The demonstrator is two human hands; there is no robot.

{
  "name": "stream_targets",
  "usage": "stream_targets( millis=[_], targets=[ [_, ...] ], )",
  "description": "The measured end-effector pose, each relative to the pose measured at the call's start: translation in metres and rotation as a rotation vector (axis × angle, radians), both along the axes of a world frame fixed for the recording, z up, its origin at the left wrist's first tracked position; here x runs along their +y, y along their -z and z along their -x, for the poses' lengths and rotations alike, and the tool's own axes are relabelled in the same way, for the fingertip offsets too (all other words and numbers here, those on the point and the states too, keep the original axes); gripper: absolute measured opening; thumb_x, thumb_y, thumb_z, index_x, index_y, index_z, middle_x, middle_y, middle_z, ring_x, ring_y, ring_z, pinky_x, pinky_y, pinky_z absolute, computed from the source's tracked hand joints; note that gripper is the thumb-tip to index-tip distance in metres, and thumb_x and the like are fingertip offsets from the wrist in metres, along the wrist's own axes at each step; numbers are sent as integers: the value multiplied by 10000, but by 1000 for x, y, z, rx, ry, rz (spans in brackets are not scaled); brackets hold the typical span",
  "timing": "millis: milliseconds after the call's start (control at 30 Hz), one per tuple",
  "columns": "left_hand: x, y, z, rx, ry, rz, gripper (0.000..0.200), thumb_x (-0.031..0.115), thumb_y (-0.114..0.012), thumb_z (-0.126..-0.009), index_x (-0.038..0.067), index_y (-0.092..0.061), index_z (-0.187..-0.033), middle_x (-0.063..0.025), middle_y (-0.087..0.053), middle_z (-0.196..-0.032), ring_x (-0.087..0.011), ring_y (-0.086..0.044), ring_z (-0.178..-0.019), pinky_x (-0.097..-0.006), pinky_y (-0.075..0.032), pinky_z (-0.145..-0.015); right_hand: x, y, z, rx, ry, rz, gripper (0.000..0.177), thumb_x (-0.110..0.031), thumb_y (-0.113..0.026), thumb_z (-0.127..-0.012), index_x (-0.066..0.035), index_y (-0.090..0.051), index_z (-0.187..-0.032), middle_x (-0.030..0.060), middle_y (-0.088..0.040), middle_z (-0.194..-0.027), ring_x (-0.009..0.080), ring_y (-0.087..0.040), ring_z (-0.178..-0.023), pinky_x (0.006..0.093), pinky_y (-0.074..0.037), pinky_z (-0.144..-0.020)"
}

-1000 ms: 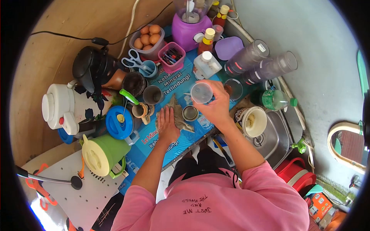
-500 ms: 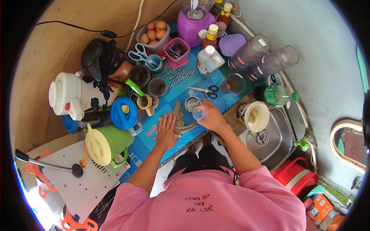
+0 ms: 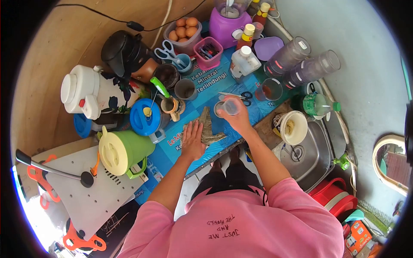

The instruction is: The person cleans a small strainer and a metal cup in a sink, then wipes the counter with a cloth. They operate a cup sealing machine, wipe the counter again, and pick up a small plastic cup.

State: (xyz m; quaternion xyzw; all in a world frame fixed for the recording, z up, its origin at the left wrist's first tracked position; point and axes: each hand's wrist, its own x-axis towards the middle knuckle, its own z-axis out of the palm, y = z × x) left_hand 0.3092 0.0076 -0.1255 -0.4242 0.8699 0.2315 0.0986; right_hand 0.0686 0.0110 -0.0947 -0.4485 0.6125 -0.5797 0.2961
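Note:
My left hand (image 3: 193, 139) lies flat, fingers spread, on the left part of a crumpled grey-brown cloth (image 3: 209, 127) on the blue printed table cover (image 3: 211, 81). In my right hand (image 3: 239, 118) is a small clear plastic cup (image 3: 231, 106), tilted and gripped by the fingers. A round metal-rimmed container (image 3: 218, 108) stands just left of that cup, partly hidden by it. Scissors with dark handles (image 3: 246, 98) lie beyond the cup.
Left are a green pitcher (image 3: 124, 151), a blue-lidded jug (image 3: 145, 117) and a white thermos (image 3: 97, 91). Behind stand a tub of eggs (image 3: 183, 35) and a purple blender (image 3: 226, 28). Right are a white tub (image 3: 295, 128) and a steel sink (image 3: 312, 159).
My right hand has moved the clear cup away from my body, from below the round container to beside and partly over it. My left hand stays on the cloth. The view has shifted slightly.

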Motion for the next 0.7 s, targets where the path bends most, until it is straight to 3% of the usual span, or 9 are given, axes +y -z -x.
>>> stream_targets(
  millis=[67, 167, 300, 367, 467, 567, 633, 700],
  targets=[
    [0, -1, -2, 9, -3, -6, 911, 188, -616, -779, 62, -195, -1576, -130, -133, -1658, -336, -55, -1539, -470, -36, -1251, -4, 17, -5, 339, -84, 2, 466, -164, -877, -702, -40, -639, -1083, 140, -652, -1153, 314, -640, -1064, 373, -505, -912],
    [0, 1, -2, -8, 11, 4, 908, 220, -629, -795, 51, -193, -1575, -143, -143, -1653, -341, -64, -1537, -477, -43, -1249, -1, 20, -12, 304, -94, -143, 478, -196, -887, -681, -58, -648, -1071, 142, -657, -1140, 352, -635, -1049, 398, -523, -882],
    [5, 6, 14, 155, -76, 40, 864, 239, -624, -845, 27, -201, -1568, -172, -151, -1645, -345, -73, -1535, -479, -54, -1247, 10, 11, -6, 297, -104, -185, 469, -172, -884, -649, -75, -652, -1046, 120, -671, -1096, 355, -644, -1002, 415, -539, -840],
    [-4, 9, 35, 166, -120, 79, 845, 234, -620, -861, 19, -205, -1565, -180, -151, -1644, -347, -77, -1534, -476, -61, -1246, 15, 11, 1, 409, -26, -151, 473, -165, -884, -608, -96, -650, -1014, 110, -680, -1049, 361, -655, -960, 436, -544, -803],
    [-30, 16, 70, 192, -113, 93, 802, 197, -607, -874, 10, -229, -1557, -175, -171, -1641, -342, -102, -1531, -467, -76, -1245, 28, 3, 10, 461, 128, -255, 456, -156, -872, -608, -71, -642, -992, 137, -685, -1023, 362, -673, -923, 423, -549, -791],
    [-65, 41, 109, 260, -204, 194, 748, 185, -608, -879, 5, -293, -1534, -169, -232, -1624, -334, -142, -1524, -466, -92, -1243, 35, 6, 15, 436, 188, -227, 466, -184, -881, -574, -103, -641, -965, 122, -679, -995, 362, -664, -909, 450, -544, -773],
    [-88, 55, 135, 372, -417, 288, 689, 196, -601, -884, 8, -362, -1501, -162, -286, -1606, -322, -175, -1516, -461, -101, -1242, 36, 7, 18, 431, 188, -235, 462, -183, -876, -576, -101, -641, -966, 121, -679, -988, 364, -664, -903, 451, -545, -772],
    [-112, 56, 159, 373, -418, 296, 664, 205, -598, -887, 19, -388, -1489, -157, -304, -1598, -322, -189, -1511, -458, -107, -1241, 36, 9, 20, 406, 194, -247, 455, -182, -867, -580, -98, -641, -967, 120, -681, -976, 366, -665, -893, 452, -546, -771]
  ],
)
